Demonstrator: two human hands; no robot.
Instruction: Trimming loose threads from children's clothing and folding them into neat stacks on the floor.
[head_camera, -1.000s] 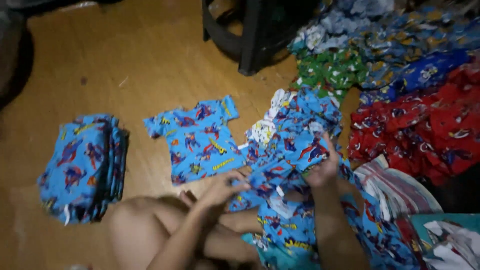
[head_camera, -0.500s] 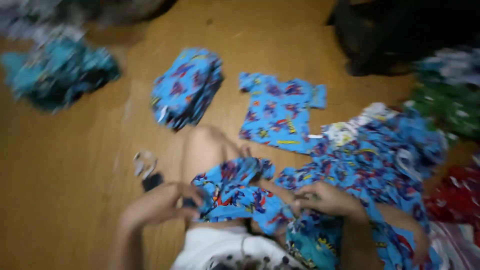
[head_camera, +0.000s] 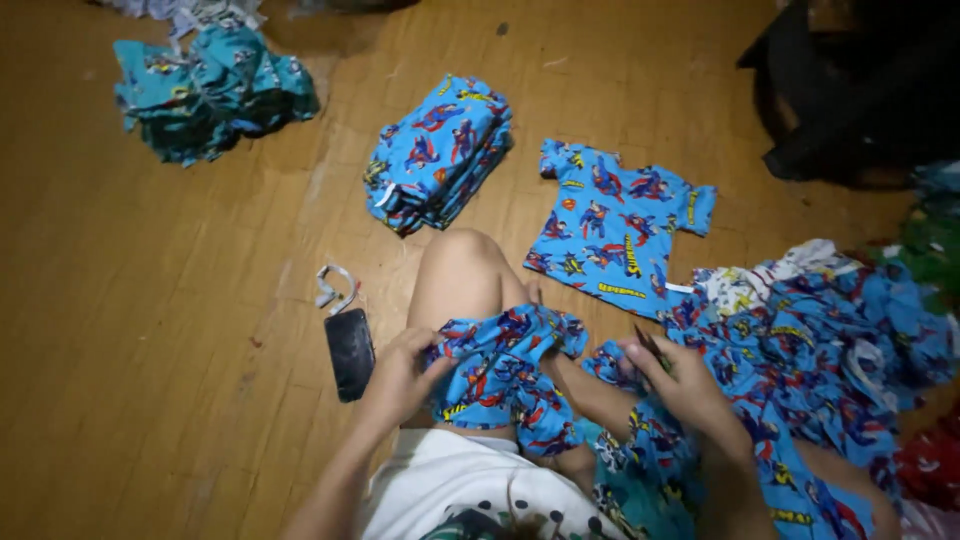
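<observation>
Two hands were at work on our lap. Our left hand (head_camera: 400, 372) was closed, gripping the edge of a blue printed garment (head_camera: 505, 375) draped over our knee. Our right hand (head_camera: 680, 385) pinched a small dark tool (head_camera: 648, 347), fingers curled, resting on the loose blue pile (head_camera: 810, 340) beside it.

Soft matt printed cloth garment (head_camera: 505, 375), folded cloth stack (head_camera: 440, 150); worn, slightly glossy wood floor (head_camera: 150, 330); glossy black phone (head_camera: 350, 352).

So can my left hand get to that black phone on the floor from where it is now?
Probably yes: the left hand grips the blue garment right beside the black phone, with bare floor between.
</observation>
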